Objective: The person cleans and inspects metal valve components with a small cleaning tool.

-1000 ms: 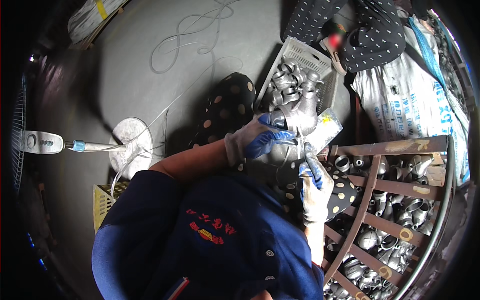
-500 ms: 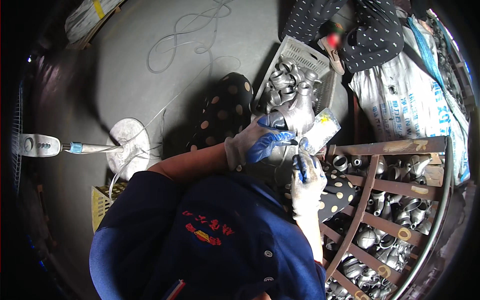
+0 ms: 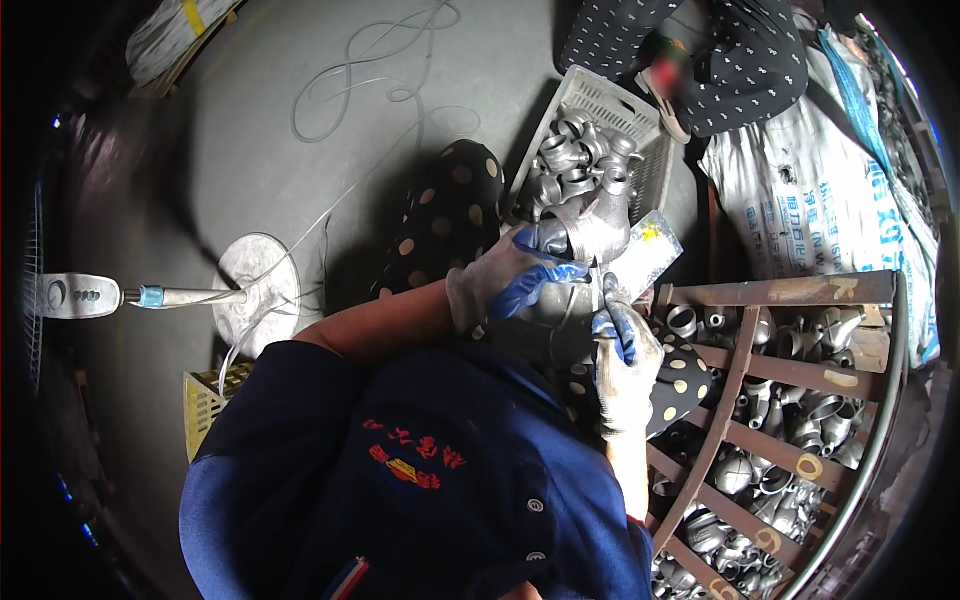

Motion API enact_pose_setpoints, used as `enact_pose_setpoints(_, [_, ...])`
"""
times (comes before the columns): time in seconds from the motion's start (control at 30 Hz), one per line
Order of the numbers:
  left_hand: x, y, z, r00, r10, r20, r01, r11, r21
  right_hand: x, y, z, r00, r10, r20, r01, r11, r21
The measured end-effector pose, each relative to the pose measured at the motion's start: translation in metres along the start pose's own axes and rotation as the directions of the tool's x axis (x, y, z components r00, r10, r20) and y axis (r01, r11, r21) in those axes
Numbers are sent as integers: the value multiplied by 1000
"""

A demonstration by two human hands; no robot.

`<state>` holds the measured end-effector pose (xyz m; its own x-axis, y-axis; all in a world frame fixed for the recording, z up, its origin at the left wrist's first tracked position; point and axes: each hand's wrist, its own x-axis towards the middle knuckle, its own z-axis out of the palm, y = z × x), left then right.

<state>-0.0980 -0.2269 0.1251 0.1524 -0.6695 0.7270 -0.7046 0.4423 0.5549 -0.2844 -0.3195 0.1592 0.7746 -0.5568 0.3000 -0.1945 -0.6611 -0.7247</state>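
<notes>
My left hand (image 3: pixel 510 278), in a white glove with blue coating, has its fingers wrapped round the near rim of a large silver metal pipe fitting (image 3: pixel 604 228). The fitting lies tilted over the near end of a grey crate, between my knees. Pinched in my gloved right hand (image 3: pixel 626 362) is a thin, pale tool with a dark pointed tip (image 3: pixel 596 278); its exact kind is unclear. The tip is close to the fitting's near edge and my left fingers. Just right of the fitting lies a pale rectangular plate (image 3: pixel 650 258) with a yellow mark.
Several smaller metal fittings fill the grey plastic crate (image 3: pixel 640 112). At right, a brown slatted metal rack (image 3: pixel 790 292) holds many more. White woven sacks (image 3: pixel 770 190) lie behind it, near another person's legs (image 3: pixel 750 70). A fan stand (image 3: pixel 265 255) and loose cable (image 3: pixel 350 80) are at left.
My right hand has shifted slightly right and down, and more of the thin tool shows. My left hand keeps its grip on the fitting, which has barely moved.
</notes>
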Motion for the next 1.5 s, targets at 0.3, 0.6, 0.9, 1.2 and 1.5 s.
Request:
enact_pose_setpoints(0.3, [4, 15, 1, 850, -510, 131, 499, 700, -511, -3, 7, 0, 995, -101, -3, 101, 994, -30])
enact_pose_setpoints(0.6, [-8, -5, 2, 995, -81, 58, 81, 997, -6, -13, 9, 5, 990, 123, 70, -138, 944, 299])
enact_pose_setpoints(0.9, [0, 13, 7, 652, -711, 265, 574, 234, -785, 0, -15, -3, 858, 506, 90, -431, 612, 663])
enact_pose_setpoints(1.2, [-7, 1, 20, 391, -913, 115, 712, 221, -666, 9, -10, -5, 831, 546, 106, -480, 607, 634])
enact_pose_setpoints(1.5, [2, 10, 10, 537, -761, 365, 724, 194, -662, 29, 15, -2, 861, 506, -37, -332, 617, 713])
